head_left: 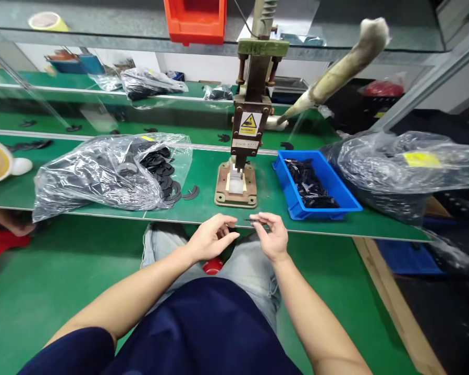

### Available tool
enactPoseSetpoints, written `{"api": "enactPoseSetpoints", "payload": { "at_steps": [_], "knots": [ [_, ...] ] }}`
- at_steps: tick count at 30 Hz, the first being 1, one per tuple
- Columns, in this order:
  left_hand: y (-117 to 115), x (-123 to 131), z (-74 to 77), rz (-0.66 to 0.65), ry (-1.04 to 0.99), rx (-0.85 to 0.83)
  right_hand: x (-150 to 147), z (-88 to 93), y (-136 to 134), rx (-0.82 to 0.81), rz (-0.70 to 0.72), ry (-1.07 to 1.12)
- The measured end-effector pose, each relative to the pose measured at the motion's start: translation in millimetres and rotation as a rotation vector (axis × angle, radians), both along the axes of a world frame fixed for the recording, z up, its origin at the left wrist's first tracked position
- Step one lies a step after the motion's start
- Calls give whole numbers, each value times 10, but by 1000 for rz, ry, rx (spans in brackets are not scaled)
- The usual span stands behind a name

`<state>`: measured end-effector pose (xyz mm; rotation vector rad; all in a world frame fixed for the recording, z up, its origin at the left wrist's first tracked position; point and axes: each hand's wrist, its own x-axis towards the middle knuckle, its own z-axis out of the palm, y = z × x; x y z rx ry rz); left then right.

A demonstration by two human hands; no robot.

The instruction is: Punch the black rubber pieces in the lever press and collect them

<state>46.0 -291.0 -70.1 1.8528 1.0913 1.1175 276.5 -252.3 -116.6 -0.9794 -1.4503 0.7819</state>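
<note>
Between the thumb and fingers of my right hand is a small thin black part, seen nearly edge-on. My left hand is just left of it, thumb and fingers apart, holding nothing that shows. Both hands are at the front edge of the green bench, in front of a hand press with a long wrapped lever. Under the ram, the press base carries a pale metal fixture. To the right, a blue bin holds many small dark parts. A curved black piece lies left of the base.
A clear plastic bag spills curved black pieces on the left. Another full bag stands right of the bin. An orange bin and a tape roll are on the shelf above. Loose black pieces lie behind the press.
</note>
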Motion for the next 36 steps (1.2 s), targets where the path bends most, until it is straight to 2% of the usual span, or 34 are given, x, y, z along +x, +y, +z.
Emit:
{"api": "enactPoseSetpoints", "payload": {
  "at_steps": [5, 13, 18, 21, 23, 25, 28, 30, 32, 34, 36],
  "knots": [
    [-11, 102, 128, -19, 8, 70, -62, -19, -151, 11, 77, 54],
    [50, 195, 203, 12, 37, 146, -32, -31, -123, -48, 108, 37],
    [230, 99, 237, -31, 79, 234, -57, 131, -63, -43, 118, -39],
    [498, -78, 263, 10, 126, 261, -19, 346, 77, -16, 90, -78],
    [767, -217, 268, 96, 152, 291, 78, 585, 258, 26, 21, -70],
    [1080, -333, 256, 155, 188, 318, 211, 949, 499, 98, -58, -33],
    [1526, -411, 214, 164, 302, 344, 354, 1744, 843, 318, -120, 78],
    [1741, -405, 184, 163, 416, 349, 338, 2347, 961, 472, -42, 148],
    [1870, -379, 164, 149, 535, 334, 228, 2869, 963, 488, 32, 133],
    [1929, -349, 163, 113, 629, 318, 70, 3203, 897, 454, 82, 30],
    [1946, -325, 179, 76, 688, 311, -66, 3309, 828, 478, 64, -29]
  ]
}}
